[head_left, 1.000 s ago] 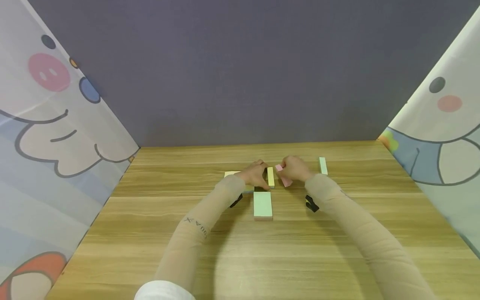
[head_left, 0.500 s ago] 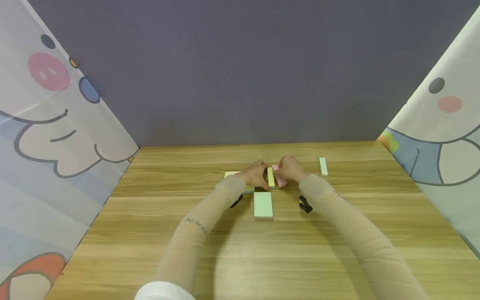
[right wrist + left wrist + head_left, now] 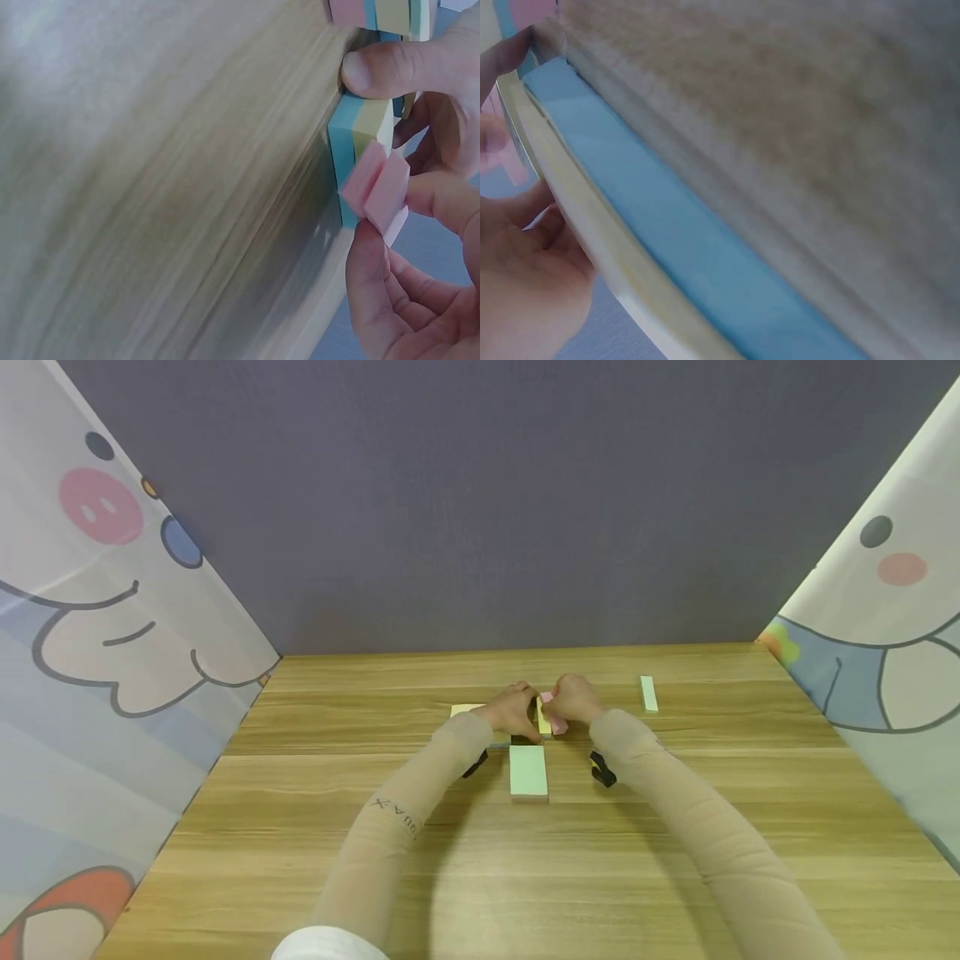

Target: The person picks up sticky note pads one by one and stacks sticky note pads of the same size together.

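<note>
My left hand (image 3: 512, 708) straddles a narrow stack of sticky notes (image 3: 544, 718), yellow over blue. In the right wrist view, the left thumb (image 3: 382, 69) presses one end of that stack while the other fingers curl behind. Between thumb and fingers, my right hand (image 3: 576, 697) pinches a pink sticky note pad (image 3: 386, 196) made of two narrow layers. It is tilted against the right side of the yellow and blue stack. Under the left wrist lies a wider yellow and blue stack (image 3: 652, 202), partly hidden by the arm in the head view.
A green-topped stack of sticky notes (image 3: 528, 772) with a pinkish lower layer stands nearer the body. Farther right lies a narrow pale green pad (image 3: 648, 693). The wooden table (image 3: 300, 727) ends at a dark panel (image 3: 510, 527), with printed cloths at both sides.
My right hand has moved left, bringing the pink pad from a gap away to right beside the yellow and blue stack. The left hand has stayed in place.
</note>
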`<state>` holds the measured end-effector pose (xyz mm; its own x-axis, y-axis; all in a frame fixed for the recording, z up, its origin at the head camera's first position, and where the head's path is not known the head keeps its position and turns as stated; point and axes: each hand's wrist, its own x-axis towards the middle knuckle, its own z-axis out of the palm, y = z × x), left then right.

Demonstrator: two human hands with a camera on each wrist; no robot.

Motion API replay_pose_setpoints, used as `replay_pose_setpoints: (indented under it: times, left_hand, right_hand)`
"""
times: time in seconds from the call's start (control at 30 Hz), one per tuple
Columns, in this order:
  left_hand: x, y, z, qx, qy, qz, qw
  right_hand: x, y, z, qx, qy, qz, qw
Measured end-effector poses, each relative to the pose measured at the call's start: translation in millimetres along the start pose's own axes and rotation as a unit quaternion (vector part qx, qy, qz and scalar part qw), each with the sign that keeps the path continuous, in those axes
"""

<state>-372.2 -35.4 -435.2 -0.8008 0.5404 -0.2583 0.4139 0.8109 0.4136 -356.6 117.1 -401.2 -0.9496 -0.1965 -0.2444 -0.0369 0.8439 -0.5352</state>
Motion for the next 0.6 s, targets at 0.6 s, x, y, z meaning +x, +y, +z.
replay_pose_setpoints:
  times: [0.6]
  left_hand:
    - [1.1,0.0,0.4,0.002,0.0,0.004,1.0]
  right_hand:
    - [2.9,-2.1,6.4,-0.008,0.018,-0.006,0.9998]
